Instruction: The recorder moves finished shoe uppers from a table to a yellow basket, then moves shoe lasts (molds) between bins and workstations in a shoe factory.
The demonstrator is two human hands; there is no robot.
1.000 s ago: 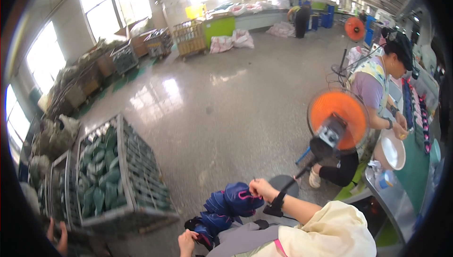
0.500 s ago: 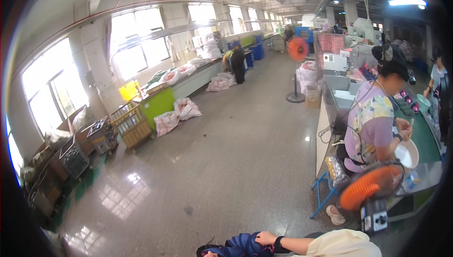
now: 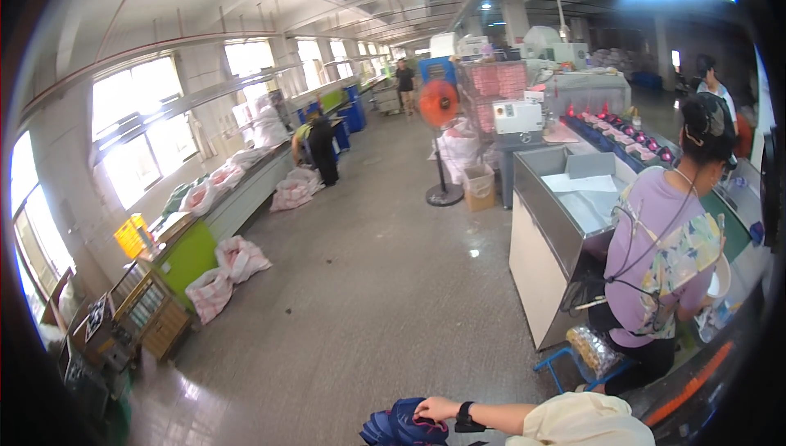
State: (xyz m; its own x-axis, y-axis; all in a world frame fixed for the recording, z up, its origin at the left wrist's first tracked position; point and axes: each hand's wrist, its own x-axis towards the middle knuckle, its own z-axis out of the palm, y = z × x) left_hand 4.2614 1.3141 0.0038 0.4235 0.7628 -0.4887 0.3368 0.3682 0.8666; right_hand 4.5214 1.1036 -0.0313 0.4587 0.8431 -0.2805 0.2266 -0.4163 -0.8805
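Observation:
A bundle of dark blue layered pieces with pink edging (image 3: 407, 423) is at the bottom edge of the view, partly cut off; its exact kind cannot be made out. My right hand (image 3: 435, 410) reaches onto it from the right, thumb and fingers closed on its upper right side. A black band circles that wrist, below a cream sleeve. My left hand is out of the picture.
On the right, a person in a purple top (image 3: 655, 225) works beside a metal-topped counter (image 3: 536, 233), near a blue-legged stool (image 3: 557, 366). An orange standing fan (image 3: 439, 104) rises in the aisle. White sacks (image 3: 210, 289) lean against a green cabinet (image 3: 187, 262) at left.
The view has swung right and moved forward along the aisle. My right hand and the blue bundle stay together low in the picture. The left fingertips, glimpsed earlier at the bottom edge, are gone.

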